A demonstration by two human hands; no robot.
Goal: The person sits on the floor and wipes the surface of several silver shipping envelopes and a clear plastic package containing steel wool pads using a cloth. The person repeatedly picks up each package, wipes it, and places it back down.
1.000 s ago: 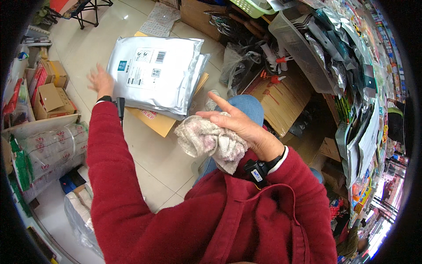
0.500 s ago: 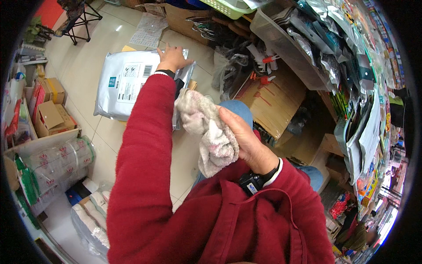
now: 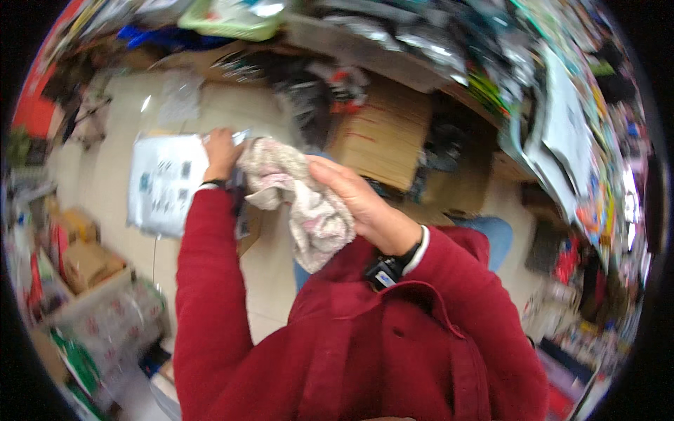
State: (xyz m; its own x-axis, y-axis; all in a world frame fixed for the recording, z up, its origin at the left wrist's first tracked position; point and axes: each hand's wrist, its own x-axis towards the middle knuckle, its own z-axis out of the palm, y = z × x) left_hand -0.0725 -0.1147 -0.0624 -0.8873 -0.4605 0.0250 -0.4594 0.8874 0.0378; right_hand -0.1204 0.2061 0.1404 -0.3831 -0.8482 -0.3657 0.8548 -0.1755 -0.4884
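Note:
A silver-grey plastic mailer package (image 3: 165,186) with a white printed label lies on the left. My left hand (image 3: 222,156) rests on its right edge, fingers reaching over the top corner; blur softens their outline. In front of my body, my right hand (image 3: 358,203) is closed on a crumpled, off-white terry cloth (image 3: 295,189) with pinkish stains. The cloth hangs down from under the thumb, its upper end close to my left wrist and the package's right side. Part of a brown cardboard piece (image 3: 249,235) shows beneath the package and my left arm.
A large cardboard box (image 3: 386,133) stands ahead to the right, below a shelf of bagged goods. Small cartons (image 3: 88,259) and a plastic-wrapped bundle (image 3: 116,330) sit at the left. A pale green basket (image 3: 232,24) is at the top. Pale floor tiles (image 3: 270,281) run between.
The view has swung, so the surroundings sit differently and look blurred. The cloth hangs more spread out in my right hand. My left hand stays at the package's right edge.

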